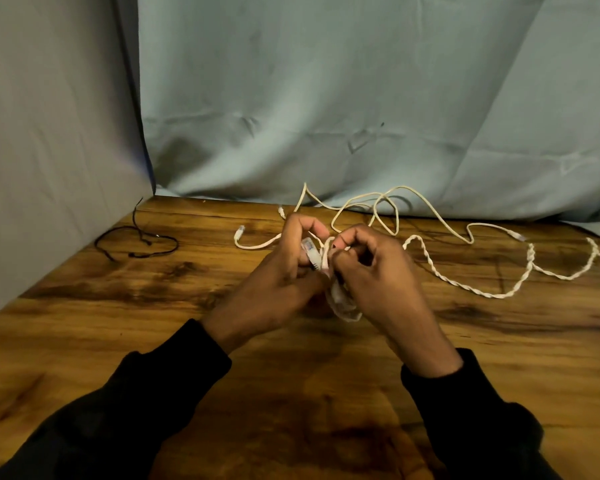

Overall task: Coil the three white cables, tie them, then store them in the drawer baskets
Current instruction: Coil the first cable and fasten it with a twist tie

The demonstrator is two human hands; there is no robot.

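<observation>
Two hands working a coiled white cable above a wooden surface.

The left hand (284, 268) and right hand (378, 271) meet at centre, both sets of fingers curled around a small coiled cable (340, 299), its loops hanging below the palms and its clear plug (310, 252) pinched near the left thumb; a label on the plug is too blurred to read. Both wrists are raised off the surface (118, 306), in black sleeves (153, 393). Beyond the fingers, apparently a smooth loose cable (426, 202) and a twisted cable (465, 284) lie uncoiled toward the right. A black cord (142, 242) lies far left, beside the blue backdrop cloth (326, 98).
</observation>
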